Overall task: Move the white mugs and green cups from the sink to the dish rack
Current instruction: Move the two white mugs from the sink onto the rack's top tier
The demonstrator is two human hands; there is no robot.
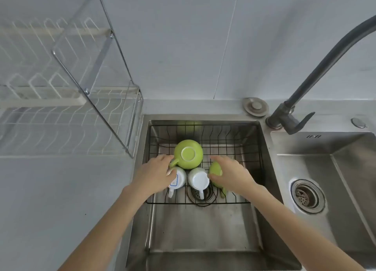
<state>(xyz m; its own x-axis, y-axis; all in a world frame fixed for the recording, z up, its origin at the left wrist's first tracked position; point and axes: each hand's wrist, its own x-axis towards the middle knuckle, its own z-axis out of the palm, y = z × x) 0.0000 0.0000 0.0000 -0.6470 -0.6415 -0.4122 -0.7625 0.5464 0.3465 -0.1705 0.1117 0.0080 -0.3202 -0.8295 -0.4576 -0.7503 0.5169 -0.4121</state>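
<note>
In the left sink [203, 230] a black wire basket [256, 148] holds four upside-down pieces. A large green cup [188, 156] sits at the back. In front of it stand two white mugs, one on the left [181, 178] and one in the middle [198, 180]. A smaller green cup [215, 169] lies at the right, mostly covered. My left hand [154, 175] is closed around the left white mug. My right hand [232, 175] wraps over the smaller green cup. The white dish rack [71, 128] stands on the counter to the left, with nothing in it.
A dark faucet [325, 63] arches over from the back right. A second sink basin [345, 169] with a drain strainer [307, 196] lies to the right. The rack's metal frame [114, 46] rises beside the sink's left edge. Grey counter runs along the left.
</note>
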